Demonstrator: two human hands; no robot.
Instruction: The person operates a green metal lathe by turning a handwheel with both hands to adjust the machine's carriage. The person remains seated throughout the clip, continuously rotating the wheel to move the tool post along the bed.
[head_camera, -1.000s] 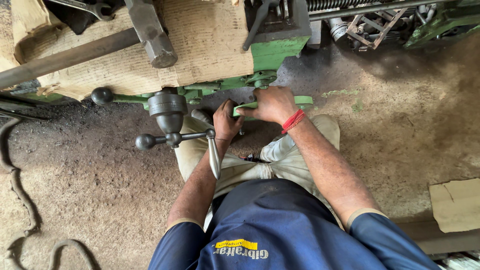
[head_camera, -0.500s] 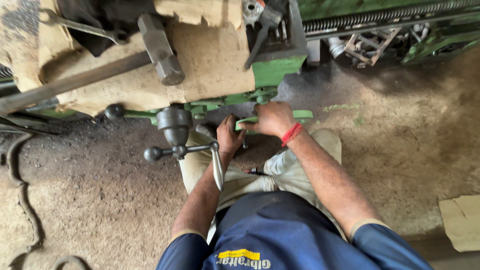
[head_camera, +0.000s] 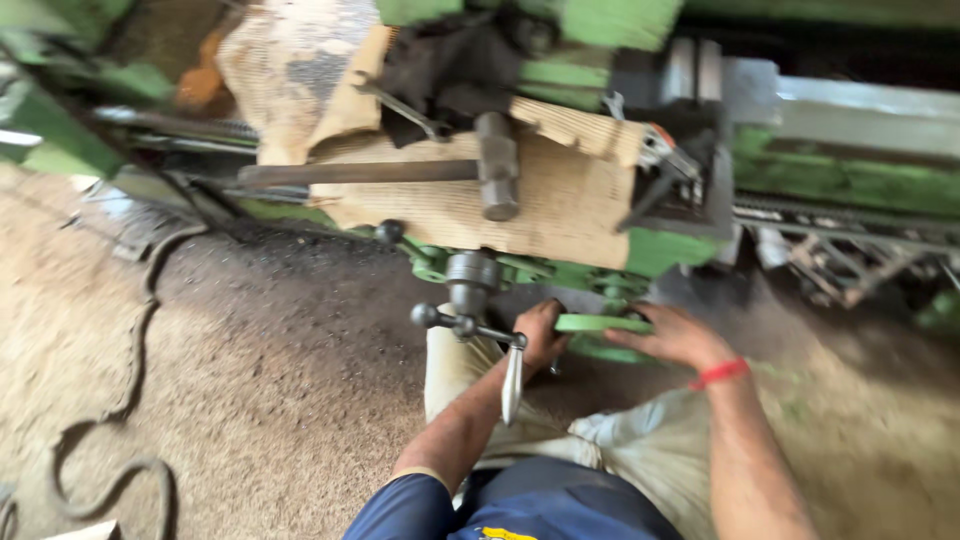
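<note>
Both hands work at a green handwheel (head_camera: 600, 324) on the front of a green machine (head_camera: 660, 250), just right of centre in the frame. The left hand (head_camera: 543, 336) is closed on the wheel's left rim. The right hand (head_camera: 672, 336), a red band (head_camera: 720, 373) at its wrist, lies curled over the right rim; whether it grips firmly cannot be told, since the frame is blurred.

Hazards, as a judgement: a bare steel crank handle (head_camera: 470, 325) with ball ends and a tapered grip (head_camera: 512, 382) sits just left of the left hand. If that lever swings, it could strike the knuckles or forearm. A heavy hammer (head_camera: 495, 178) rests loosely on corrugated cardboard (head_camera: 560, 205) above the hands. Vibration or a knock could tip it down onto them. A cable (head_camera: 110, 420) snakes across the floor (head_camera: 280, 380) at lower left and could catch a foot.

Materials: painted cast metal, chipped and oily; smooth rounded steel on the crank; ribbed, stained cardboard; a dark rag (head_camera: 450, 70) at upper centre; gritty, dusty earth-coloured floor.
</note>
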